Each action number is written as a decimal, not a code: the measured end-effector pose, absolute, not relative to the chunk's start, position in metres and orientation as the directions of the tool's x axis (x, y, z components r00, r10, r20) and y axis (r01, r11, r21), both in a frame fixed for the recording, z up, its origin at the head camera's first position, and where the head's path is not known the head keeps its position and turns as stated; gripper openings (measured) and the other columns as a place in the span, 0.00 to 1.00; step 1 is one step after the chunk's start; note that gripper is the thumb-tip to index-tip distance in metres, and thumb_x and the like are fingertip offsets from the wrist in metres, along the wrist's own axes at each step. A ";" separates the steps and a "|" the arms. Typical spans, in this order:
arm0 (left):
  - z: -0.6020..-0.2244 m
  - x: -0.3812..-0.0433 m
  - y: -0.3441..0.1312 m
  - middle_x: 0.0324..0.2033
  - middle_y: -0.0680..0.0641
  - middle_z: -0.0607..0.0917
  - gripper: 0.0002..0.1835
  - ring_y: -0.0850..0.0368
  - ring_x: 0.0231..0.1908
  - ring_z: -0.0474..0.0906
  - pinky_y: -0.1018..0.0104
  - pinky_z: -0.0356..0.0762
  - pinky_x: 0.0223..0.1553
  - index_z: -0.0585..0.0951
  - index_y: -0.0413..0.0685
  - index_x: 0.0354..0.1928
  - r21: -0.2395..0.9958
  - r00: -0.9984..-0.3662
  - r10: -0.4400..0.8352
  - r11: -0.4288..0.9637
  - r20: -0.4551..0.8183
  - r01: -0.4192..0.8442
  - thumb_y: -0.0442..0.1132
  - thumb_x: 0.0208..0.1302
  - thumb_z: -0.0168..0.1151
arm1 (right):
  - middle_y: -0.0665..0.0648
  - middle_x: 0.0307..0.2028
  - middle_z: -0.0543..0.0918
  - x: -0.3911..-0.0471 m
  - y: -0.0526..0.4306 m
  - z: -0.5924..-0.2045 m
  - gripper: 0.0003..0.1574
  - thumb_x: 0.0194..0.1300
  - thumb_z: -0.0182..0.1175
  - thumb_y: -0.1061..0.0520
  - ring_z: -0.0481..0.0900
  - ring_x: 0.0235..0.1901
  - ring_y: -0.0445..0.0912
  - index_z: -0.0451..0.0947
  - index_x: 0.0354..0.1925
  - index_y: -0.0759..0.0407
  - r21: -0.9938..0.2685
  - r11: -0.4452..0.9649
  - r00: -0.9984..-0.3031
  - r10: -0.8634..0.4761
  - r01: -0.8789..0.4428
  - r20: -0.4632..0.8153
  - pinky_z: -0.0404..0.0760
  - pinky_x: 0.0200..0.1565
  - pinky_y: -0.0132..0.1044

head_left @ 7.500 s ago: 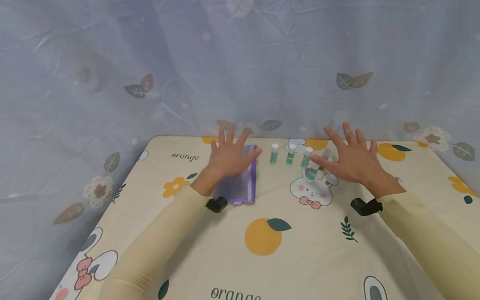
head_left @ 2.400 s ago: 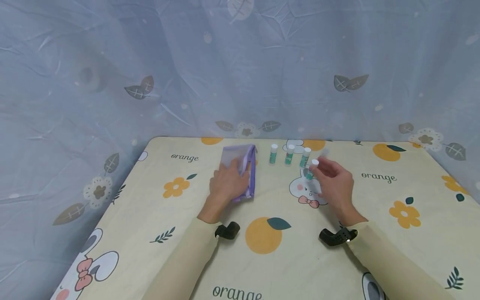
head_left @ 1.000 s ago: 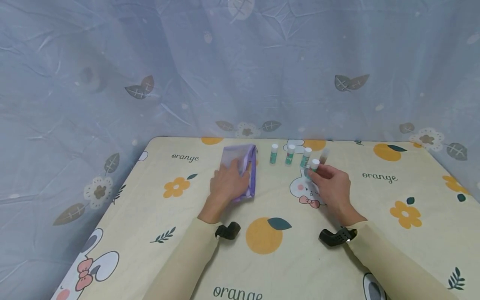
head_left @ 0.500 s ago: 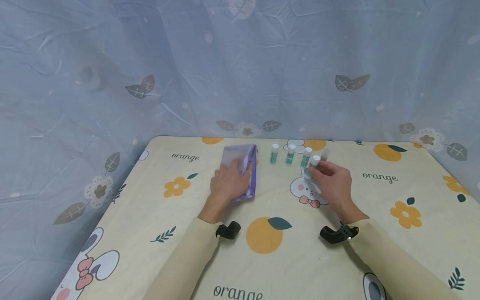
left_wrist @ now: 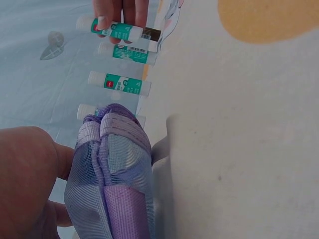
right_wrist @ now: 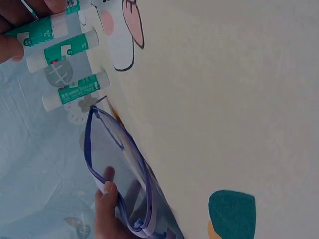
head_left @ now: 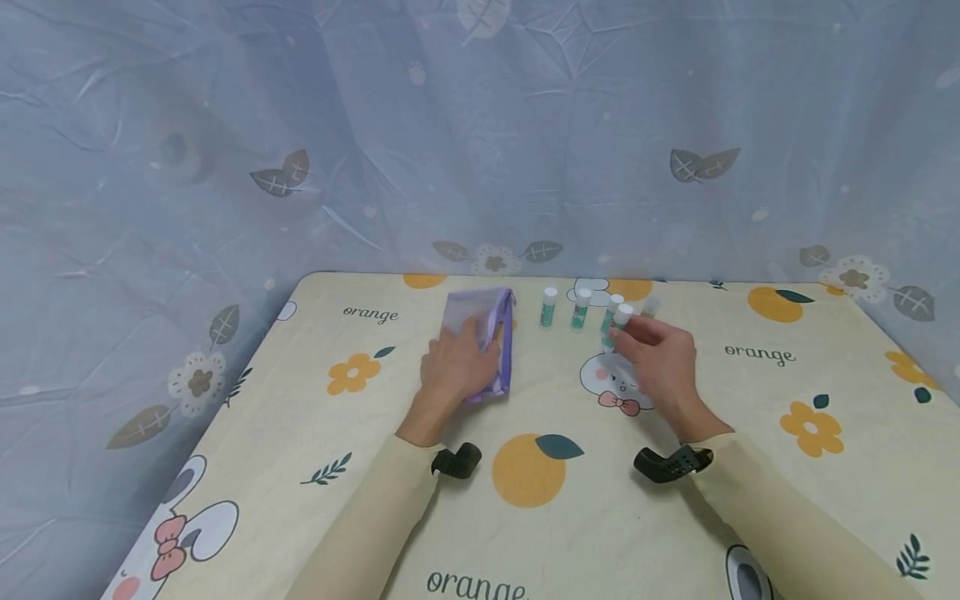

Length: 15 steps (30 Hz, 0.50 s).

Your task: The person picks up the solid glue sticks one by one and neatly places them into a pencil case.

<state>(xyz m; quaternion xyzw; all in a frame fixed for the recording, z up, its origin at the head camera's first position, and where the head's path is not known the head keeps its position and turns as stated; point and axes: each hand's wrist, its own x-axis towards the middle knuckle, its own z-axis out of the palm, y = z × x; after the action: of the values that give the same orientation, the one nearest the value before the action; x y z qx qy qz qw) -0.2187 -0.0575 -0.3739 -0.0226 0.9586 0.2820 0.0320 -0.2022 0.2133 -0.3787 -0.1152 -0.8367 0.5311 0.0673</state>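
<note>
My right hand (head_left: 660, 358) pinches a glue stick (left_wrist: 117, 30) with a white cap and green label, held upright just above the tablecloth. It overlaps another glue stick (left_wrist: 132, 54) standing behind it. To its left stand two more glue sticks, one in the middle (head_left: 581, 310) and one farthest left (head_left: 548, 308). My left hand (head_left: 459, 364) holds a purple-edged mesh pouch (head_left: 468, 304), thumb at the rim and fingers against the mesh. In the right wrist view the pouch's mouth gapes toward the glue sticks.
Behind the right hand stands a translucent tube (head_left: 650, 307) with a brown end, partly hidden. A patterned cream tablecloth (head_left: 360, 517) covers the table, and a blue-grey curtain (head_left: 480, 150) hangs along its back edge. A black camera band is on each wrist.
My right hand went from spread open to gripping the front glue stick, then lifted it and moved it slightly left. My left hand settled onto the pouch and has held still since.
</note>
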 end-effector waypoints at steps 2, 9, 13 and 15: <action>-0.374 -0.219 -0.057 0.73 0.31 0.71 0.36 0.30 0.67 0.73 0.32 0.69 0.68 0.63 0.57 0.83 0.537 -0.997 -0.025 0.841 -0.075 -0.061 0.63 0.80 0.45 | 0.58 0.67 0.83 -0.202 0.211 -0.378 0.32 0.77 0.64 0.44 0.80 0.66 0.50 0.77 0.73 0.51 -0.910 0.400 -0.967 0.255 0.112 -0.007 0.78 0.65 0.39; -0.374 -0.217 -0.057 0.73 0.30 0.71 0.36 0.30 0.66 0.73 0.32 0.69 0.67 0.63 0.57 0.82 0.535 -0.998 -0.021 0.843 -0.065 -0.052 0.62 0.80 0.46 | 0.56 0.64 0.85 -0.203 0.203 -0.376 0.29 0.76 0.65 0.45 0.79 0.65 0.48 0.80 0.70 0.51 -0.912 0.404 -0.973 0.230 0.073 0.024 0.78 0.58 0.28; -0.374 -0.217 -0.057 0.73 0.30 0.71 0.36 0.29 0.66 0.72 0.32 0.69 0.67 0.63 0.57 0.82 0.529 -0.998 -0.020 0.847 -0.063 -0.050 0.63 0.80 0.45 | 0.57 0.65 0.85 -0.203 0.199 -0.375 0.29 0.77 0.64 0.46 0.80 0.66 0.49 0.79 0.71 0.52 -0.907 0.416 -0.976 0.216 0.062 0.032 0.79 0.59 0.29; -0.373 -0.217 -0.057 0.73 0.30 0.71 0.36 0.29 0.67 0.72 0.32 0.69 0.67 0.63 0.57 0.82 0.528 -0.998 -0.020 0.848 -0.065 -0.051 0.63 0.80 0.44 | 0.56 0.65 0.85 -0.203 0.197 -0.375 0.29 0.77 0.64 0.45 0.80 0.66 0.49 0.79 0.71 0.51 -0.908 0.415 -0.977 0.212 0.063 0.029 0.80 0.61 0.31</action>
<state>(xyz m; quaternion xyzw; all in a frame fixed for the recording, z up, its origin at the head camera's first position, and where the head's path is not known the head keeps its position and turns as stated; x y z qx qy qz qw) -0.2169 -0.0569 -0.3732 -0.0185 0.9608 0.2751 0.0288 -0.2032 0.1974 -0.3750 -0.0819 -0.8382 0.5347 0.0694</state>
